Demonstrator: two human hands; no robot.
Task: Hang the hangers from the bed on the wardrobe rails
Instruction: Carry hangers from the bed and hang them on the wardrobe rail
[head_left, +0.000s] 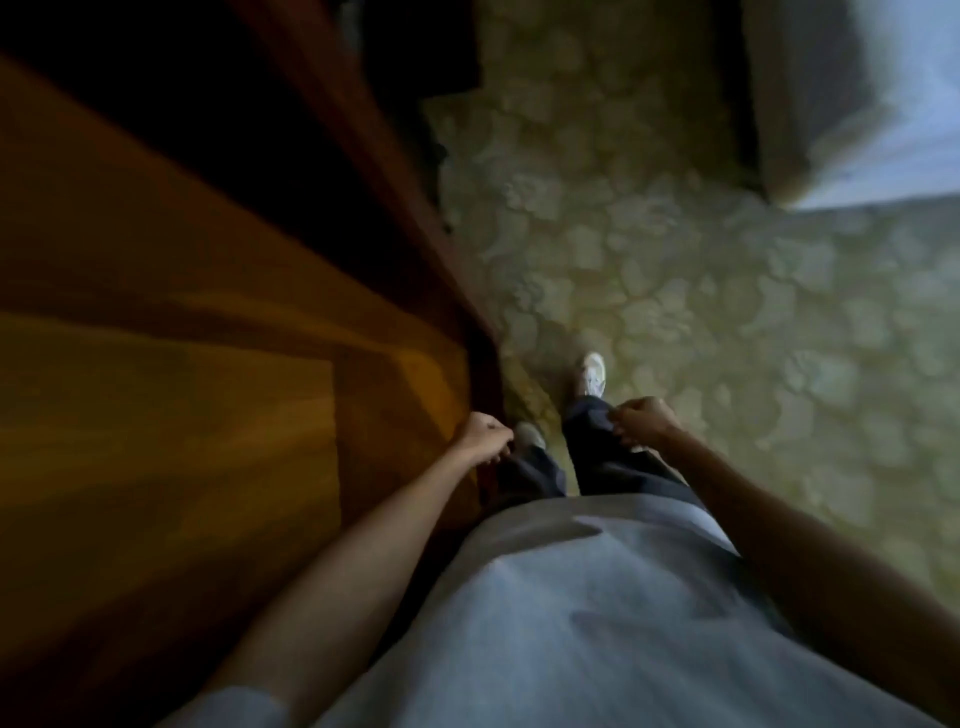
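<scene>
The view looks straight down and is blurred. My left hand (485, 435) hangs beside the brown wooden wardrobe (208, 364), its fingers loosely curled, holding nothing that I can see. My right hand (644, 420) hangs in front of my right thigh, fingers loosely curled too, with nothing in it. The corner of the bed (852, 104), covered in a pale blue-grey sheet, shows at the upper right. No hanger and no wardrobe rail is in view.
A green patterned carpet (675, 260) covers the floor between wardrobe and bed. My feet in white shoes (589, 373) stand on it close to the wardrobe's edge. A dark opening (291, 135) lies along the wardrobe at the upper left.
</scene>
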